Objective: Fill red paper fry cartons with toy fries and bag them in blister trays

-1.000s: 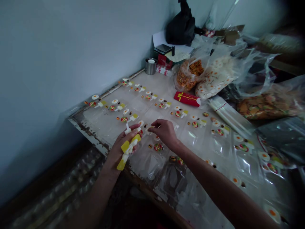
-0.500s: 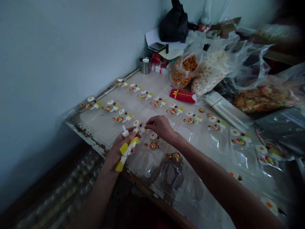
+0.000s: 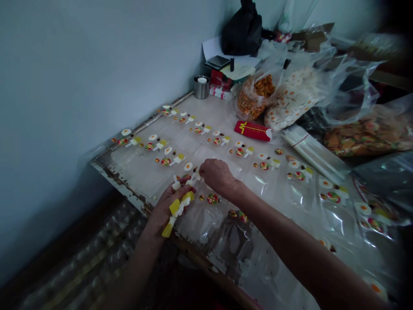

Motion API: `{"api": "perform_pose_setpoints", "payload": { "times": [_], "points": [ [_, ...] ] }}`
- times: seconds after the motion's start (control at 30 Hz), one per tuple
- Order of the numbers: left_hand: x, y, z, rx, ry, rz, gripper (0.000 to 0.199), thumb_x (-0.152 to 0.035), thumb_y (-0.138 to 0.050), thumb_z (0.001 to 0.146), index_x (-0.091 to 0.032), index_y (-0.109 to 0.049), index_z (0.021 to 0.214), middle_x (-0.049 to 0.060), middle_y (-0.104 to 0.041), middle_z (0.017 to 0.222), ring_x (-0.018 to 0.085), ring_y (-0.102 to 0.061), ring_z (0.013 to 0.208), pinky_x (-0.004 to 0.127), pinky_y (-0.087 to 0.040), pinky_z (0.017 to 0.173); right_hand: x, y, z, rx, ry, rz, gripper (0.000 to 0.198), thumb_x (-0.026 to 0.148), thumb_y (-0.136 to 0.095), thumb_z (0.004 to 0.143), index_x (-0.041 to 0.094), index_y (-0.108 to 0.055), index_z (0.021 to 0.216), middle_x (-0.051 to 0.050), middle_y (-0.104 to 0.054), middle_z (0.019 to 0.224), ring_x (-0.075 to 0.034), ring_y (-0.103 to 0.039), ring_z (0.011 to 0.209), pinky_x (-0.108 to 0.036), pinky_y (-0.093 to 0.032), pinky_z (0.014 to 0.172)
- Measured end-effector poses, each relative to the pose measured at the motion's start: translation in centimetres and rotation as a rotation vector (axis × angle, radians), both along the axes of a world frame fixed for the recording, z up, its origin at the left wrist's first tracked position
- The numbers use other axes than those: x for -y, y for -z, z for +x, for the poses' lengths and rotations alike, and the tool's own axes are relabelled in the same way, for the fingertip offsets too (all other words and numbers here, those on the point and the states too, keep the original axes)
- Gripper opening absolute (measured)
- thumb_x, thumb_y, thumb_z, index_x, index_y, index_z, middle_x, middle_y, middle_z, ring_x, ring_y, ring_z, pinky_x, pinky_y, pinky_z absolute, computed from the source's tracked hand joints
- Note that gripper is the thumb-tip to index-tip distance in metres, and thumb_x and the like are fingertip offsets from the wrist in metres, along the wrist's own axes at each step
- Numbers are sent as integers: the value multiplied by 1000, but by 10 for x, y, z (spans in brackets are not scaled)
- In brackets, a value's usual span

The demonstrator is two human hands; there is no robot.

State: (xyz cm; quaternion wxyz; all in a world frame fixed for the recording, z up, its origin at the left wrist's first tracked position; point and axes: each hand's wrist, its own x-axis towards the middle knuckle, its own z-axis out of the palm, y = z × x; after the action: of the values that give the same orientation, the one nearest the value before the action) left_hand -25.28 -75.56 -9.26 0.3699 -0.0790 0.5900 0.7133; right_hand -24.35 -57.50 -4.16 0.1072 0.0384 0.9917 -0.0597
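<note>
My left hand (image 3: 176,199) is closed around several small yellow-and-white popsicle charms (image 3: 177,207), which stick out over the palm and between the fingers. Just to its right, my right hand (image 3: 217,175) has its fingers pinched at a pale popsicle charm (image 3: 196,174) low over the table; the fingertips partly hide it. Close by lie a fried-egg charm (image 3: 188,166) and a round red-and-green charm (image 3: 212,199). Rows of clear bags (image 3: 204,219) cover the table, with small egg, burger-like, round and popsicle charms grouped on them.
A red fries-box-shaped piece (image 3: 253,130) lies near bulging bags of orange pieces (image 3: 251,101) and egg charms (image 3: 292,101). Beside them is a stack of clear sleeves (image 3: 314,153). A metal cup (image 3: 201,88) stands at the back by the wall. The worn table edge (image 3: 129,193) runs along the near left.
The view has shifted slightly, so the table appears a little further right. My right hand has turned slightly, its fingers curling more at the popsicle charm. My left hand keeps its charms.
</note>
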Motion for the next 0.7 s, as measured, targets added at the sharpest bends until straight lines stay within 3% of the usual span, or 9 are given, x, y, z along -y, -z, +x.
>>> {"api": "perform_pose_setpoints", "payload": {
  "times": [0.07, 0.2, 0.3, 0.37, 0.47, 0.57, 0.63, 0.7],
  "points": [
    [0, 1, 0, -3, 18, 0, 61, -37, -82, 77, -18, -59, 130, 1, -73, 84, 7, -53, 42, 18, -39, 34, 1, -2, -1, 26, -2, 12, 31, 16, -49, 96, 15, -76, 112, -14, -74, 113, -27, -70, 102, -33, -54, 82],
    [2, 1, 0, -22, 44, 49, 64, -38, -84, 76, -18, -60, 132, 2, -74, 85, 8, -57, 48, 17, -39, 35, 2, -3, 1, 13, -164, 65, 28, 11, -53, 91, 12, -77, 104, -17, -73, 108, -30, -67, 108, -35, -52, 85],
    [3, -5, 3, -45, 39, 92, 63, -36, -86, 74, -20, -61, 130, 2, -74, 86, 8, -58, 49, 16, -41, 38, -2, 2, 10, -71, -52, -49, 22, 15, -58, 92, 13, -79, 100, -16, -75, 105, -27, -68, 103, -32, -49, 83],
    [1, -11, 6, -36, 37, 105, 60, -36, -86, 74, -21, -63, 127, 1, -73, 83, 7, -56, 48, 16, -39, 38, -6, 8, 20, -167, 152, -275, 24, 27, -59, 96, 16, -80, 96, -11, -77, 93, -22, -69, 88, -29, -47, 74],
    [-8, -17, 12, 11, 58, 127, 57, -36, -87, 72, -21, -64, 123, 0, -72, 78, 7, -54, 44, 15, -35, 36, -11, 17, 37, -237, 380, -802, 39, 51, -63, 92, 17, -80, 86, -3, -71, 70, -15, -61, 64, -26, -41, 59],
    [-24, -20, 16, 42, 99, 185, 57, -34, -87, 71, -21, -63, 121, 0, -70, 75, 7, -52, 42, 15, -34, 34, -14, 17, 56, -247, 517, -1250, 36, 50, -70, 80, 15, -77, 77, -2, -68, 67, -11, -53, 56, -24, -40, 55],
    [-37, -21, 20, 65, 129, 235, 56, -34, -87, 71, -19, -63, 119, -2, -67, 71, 6, -49, 40, 16, -34, 34, -16, 11, 69, -270, 553, -1379, 29, 43, -70, 78, 15, -77, 78, -3, -72, 72, -10, -55, 59, -23, -42, 58],
    [-49, -22, 25, 78, 145, 271, 52, -34, -86, 71, -17, -64, 115, -3, -63, 66, 6, -48, 39, 16, -34, 34, -17, 4, 82, -273, 507, -1412, 26, 39, -67, 81, 17, -79, 87, -4, -75, 83, -11, -60, 68, -23, -45, 64]
  ]
}}
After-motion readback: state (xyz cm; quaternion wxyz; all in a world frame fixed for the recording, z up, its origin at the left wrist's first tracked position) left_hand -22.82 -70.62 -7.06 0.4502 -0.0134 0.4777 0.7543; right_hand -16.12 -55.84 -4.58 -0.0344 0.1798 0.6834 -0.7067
